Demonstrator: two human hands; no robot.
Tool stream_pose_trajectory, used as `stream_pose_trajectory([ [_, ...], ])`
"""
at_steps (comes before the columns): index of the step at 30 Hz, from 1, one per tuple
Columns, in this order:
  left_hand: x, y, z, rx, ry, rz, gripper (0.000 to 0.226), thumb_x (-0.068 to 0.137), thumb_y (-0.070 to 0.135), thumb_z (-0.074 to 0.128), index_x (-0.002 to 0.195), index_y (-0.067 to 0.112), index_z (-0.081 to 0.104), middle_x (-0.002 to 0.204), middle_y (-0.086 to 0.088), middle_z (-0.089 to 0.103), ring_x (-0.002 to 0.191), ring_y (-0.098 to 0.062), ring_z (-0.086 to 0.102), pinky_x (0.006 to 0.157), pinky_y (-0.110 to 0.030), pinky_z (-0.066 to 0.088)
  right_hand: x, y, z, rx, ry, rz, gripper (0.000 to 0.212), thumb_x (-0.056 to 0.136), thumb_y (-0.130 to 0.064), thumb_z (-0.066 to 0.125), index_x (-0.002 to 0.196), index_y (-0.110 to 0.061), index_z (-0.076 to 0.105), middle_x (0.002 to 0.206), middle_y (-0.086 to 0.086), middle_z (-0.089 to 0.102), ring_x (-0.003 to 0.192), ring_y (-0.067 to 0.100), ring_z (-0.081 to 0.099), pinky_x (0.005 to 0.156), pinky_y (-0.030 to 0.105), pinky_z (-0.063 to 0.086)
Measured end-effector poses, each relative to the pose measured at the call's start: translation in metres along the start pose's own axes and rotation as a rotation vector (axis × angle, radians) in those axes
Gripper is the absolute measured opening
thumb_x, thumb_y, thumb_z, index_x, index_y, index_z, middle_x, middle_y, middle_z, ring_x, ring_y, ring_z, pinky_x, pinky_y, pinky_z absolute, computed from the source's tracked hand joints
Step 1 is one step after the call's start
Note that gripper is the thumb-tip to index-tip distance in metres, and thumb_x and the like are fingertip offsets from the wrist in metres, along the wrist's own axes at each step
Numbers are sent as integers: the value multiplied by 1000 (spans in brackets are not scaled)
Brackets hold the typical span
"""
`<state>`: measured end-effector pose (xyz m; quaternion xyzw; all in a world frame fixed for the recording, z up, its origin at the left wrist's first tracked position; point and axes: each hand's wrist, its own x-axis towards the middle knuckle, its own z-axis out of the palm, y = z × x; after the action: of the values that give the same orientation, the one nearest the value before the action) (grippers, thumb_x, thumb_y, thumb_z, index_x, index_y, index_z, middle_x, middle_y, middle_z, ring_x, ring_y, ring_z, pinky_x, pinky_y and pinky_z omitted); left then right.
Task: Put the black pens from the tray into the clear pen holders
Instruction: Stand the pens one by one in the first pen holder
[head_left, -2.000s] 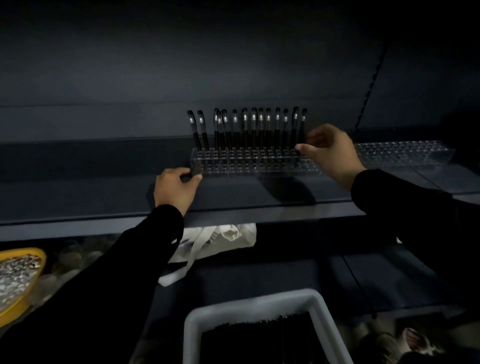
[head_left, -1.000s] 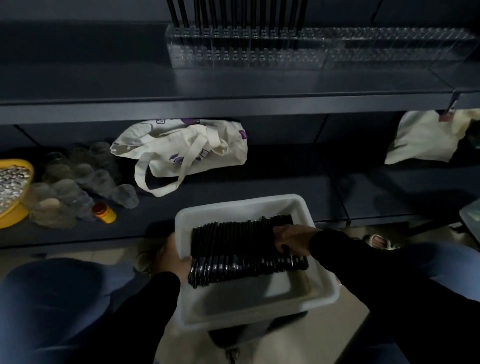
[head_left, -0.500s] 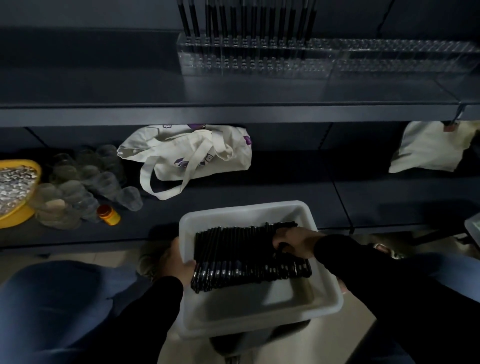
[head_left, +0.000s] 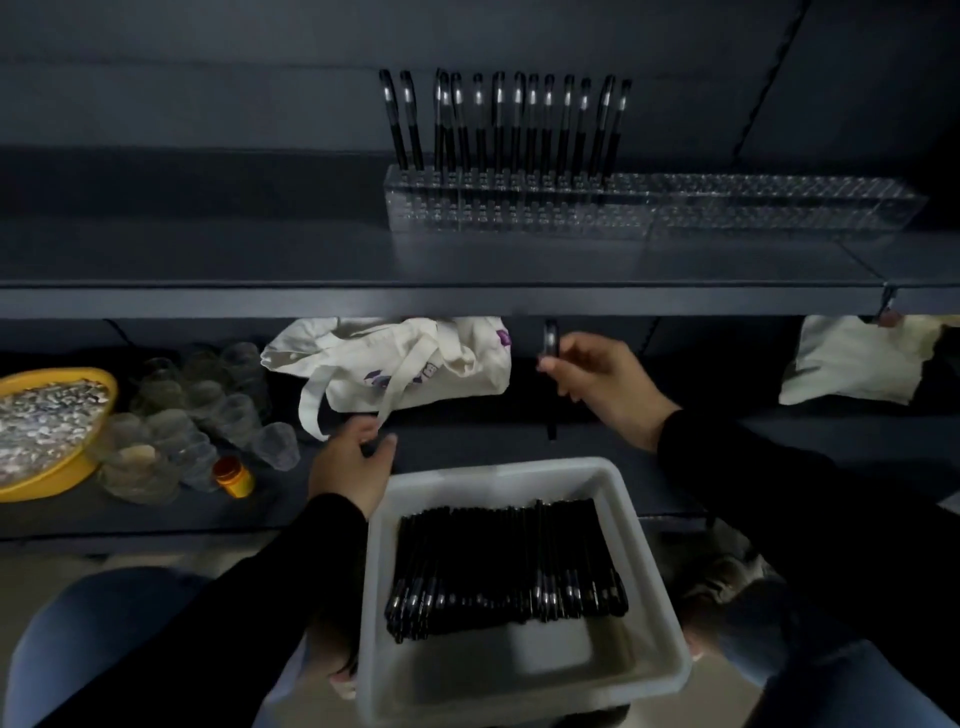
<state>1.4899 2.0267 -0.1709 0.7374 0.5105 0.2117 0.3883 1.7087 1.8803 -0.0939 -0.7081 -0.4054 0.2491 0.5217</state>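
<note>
tote bag (head_left: 415, 364) | yellow bowl (head_left: 78, 467) | clr cups (head_left: 208, 410) | orange cap (head_left: 232, 475)

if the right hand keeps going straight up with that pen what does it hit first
Probably the front edge of the upper shelf, right above the pen pinched in the right hand. Depth is unclear, so it may pass in front and reach the clear holder.

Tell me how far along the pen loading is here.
Early. Done: one row of pens stands in the left clear holder. In hand: the right hand pinches one pen; the left hand is free. Left: the right holder looks empty, and the tray holds many pens.
</note>
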Motion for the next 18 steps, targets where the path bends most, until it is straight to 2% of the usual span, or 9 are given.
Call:
stream_pose_trajectory([
  [2, 9, 35, -15, -116, 85, 104, 22, 88, 15, 61, 109, 11, 64, 99, -2, 65, 97, -21, 62, 89, -30, 46, 14, -30, -11, 26, 50, -67, 13, 95, -7, 53, 84, -2, 58, 58, -8, 53, 49, -3, 47, 52, 13, 40],
  [4, 19, 70, -30, -181, 161, 211, 20, 88, 13, 60, 108, 12, 64, 96, 1, 64, 92, -17, 60, 86, -28, 45, 29, -58, -27, 79, 113, -133, 14, 97, -3, 47, 91, -9, 57, 63, -11, 57, 51, -5, 49, 52, 9, 41],
  [6, 34, 99, -42, -221, 213, 307, 23, 89, 14, 60, 111, 12, 62, 98, 0, 65, 93, -17, 60, 87, -30, 47, 46, -82, -45, 76, 187, -184, 15, 98, -2, 44, 106, -9, 54, 79, -3, 60, 57, -7, 54, 56, 9, 43],
  [8, 56, 121, -50, -198, 226, 364, 30, 89, 18, 60, 119, 11, 58, 109, -5, 63, 102, -20, 59, 94, -33, 46, 65, -101, -64, 41, 268, -224, 16, 99, -1, 40, 107, -12, 50, 83, 0, 58, 57, -8, 54, 55, 10, 43],
  [11, 94, 142, -53, -53, 193, 330, 52, 89, 28, 62, 134, 7, 45, 131, -12, 50, 123, -25, 47, 104, -33, 36, 101, -115, -94, -23, 431, -228, 24, 98, -2, 39, 91, -24, 46, 80, -2, 55, 51, -6, 52, 50, 12, 41],
  [14, 129, 150, -51, 58, 165, 250, 67, 87, 38, 64, 139, 4, 40, 139, -20, 42, 131, -33, 37, 108, -35, 30, 134, -117, -119, -50, 567, -167, 17, 96, -3, 40, 99, -18, 47, 79, -4, 54, 60, 2, 51, 55, 19, 43],
  [18, 162, 145, -46, 172, 151, 217, 71, 83, 49, 64, 136, 6, 45, 137, -21, 45, 130, -36, 37, 107, -37, 32, 158, -119, -128, 8, 572, -151, 28, 95, 6, 30, 85, -15, 45, 73, 0, 44, 58, 4, 48, 50, 14, 37],
])
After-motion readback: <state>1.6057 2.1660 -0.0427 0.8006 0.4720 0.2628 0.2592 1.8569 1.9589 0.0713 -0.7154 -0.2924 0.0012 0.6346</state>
